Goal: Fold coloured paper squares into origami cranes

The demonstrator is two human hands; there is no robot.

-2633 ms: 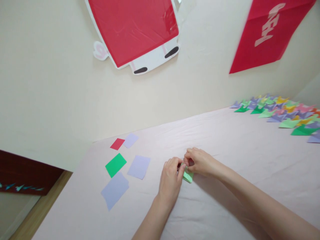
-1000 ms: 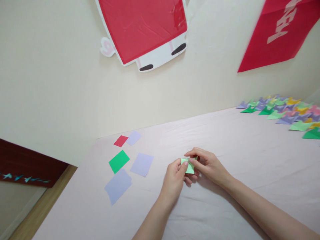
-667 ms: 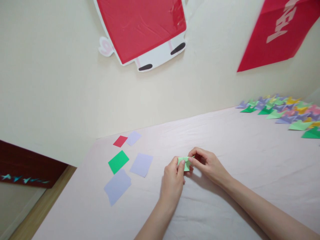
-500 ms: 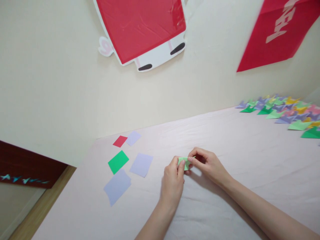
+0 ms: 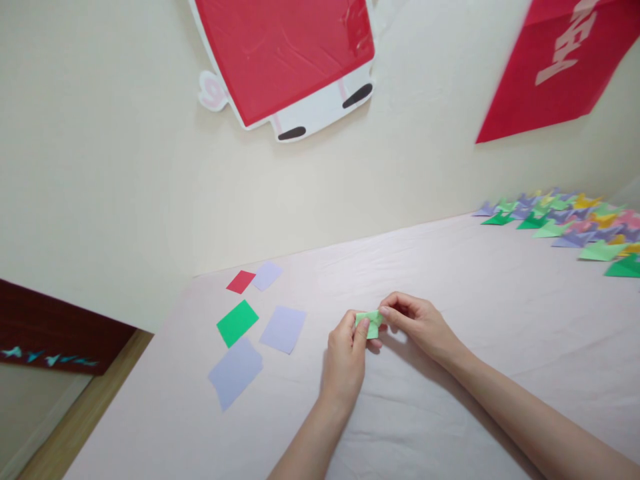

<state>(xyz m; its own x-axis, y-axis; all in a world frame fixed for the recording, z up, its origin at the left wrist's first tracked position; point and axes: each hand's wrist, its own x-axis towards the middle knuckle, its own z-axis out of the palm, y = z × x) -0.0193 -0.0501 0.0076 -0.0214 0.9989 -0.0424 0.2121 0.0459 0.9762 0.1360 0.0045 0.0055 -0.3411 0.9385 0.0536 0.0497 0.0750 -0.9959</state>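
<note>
A small folded piece of light green paper [image 5: 373,326] is held up between my two hands, just above the pale cloth. My left hand [image 5: 347,352] grips its left side, thumb lying on the front face and fingers behind. At the upper right corner, my right hand [image 5: 413,323] pinches the paper's edge between thumb and index finger. The fold lines are too small to make out. To the left lie loose sheets: a lavender sheet [image 5: 284,329], a bright green sheet [image 5: 237,323], a larger blue-lavender sheet [image 5: 236,375], a red sheet [image 5: 241,281] and another lavender sheet [image 5: 267,275].
Rows of folded paper figures [image 5: 575,227] in several colours stand at the far right of the cloth-covered surface [image 5: 165,413]. Behind rises a pale wall [image 5: 300,193] with red decorations. The surface ends at the left, above a wooden floor [image 5: 83,413].
My right fingers have shifted slightly toward the paper's upper right corner, showing more of its front face. My left hand keeps its grip. The view has moved a little.
</note>
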